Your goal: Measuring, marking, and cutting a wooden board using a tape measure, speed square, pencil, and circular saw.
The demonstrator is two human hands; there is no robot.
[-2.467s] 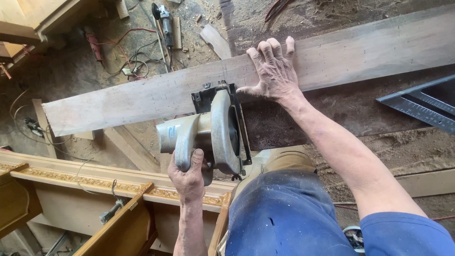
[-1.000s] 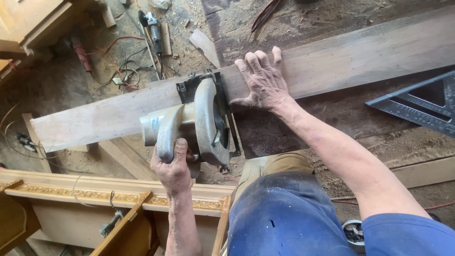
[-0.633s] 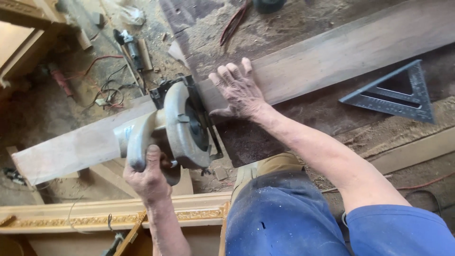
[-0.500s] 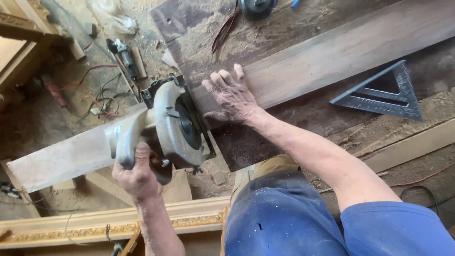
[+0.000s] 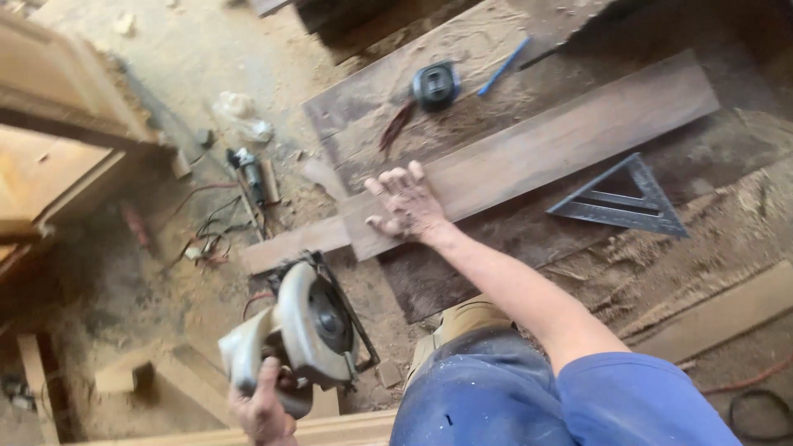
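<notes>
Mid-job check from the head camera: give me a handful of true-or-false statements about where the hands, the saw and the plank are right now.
1. The left hand grips the grey circular saw. True.
2. The saw's blade is resting on the long brown wooden plank. False: the saw is held off the plank, nearer the person.
3. The right hand lies flat on the plank, fingers spread. True.
4. The grey metal triangular square sits on top of the plank. False: it lies beside it on the sawdust-covered surface.
5. A round black tape measure lies beyond the plank. True.
</notes>
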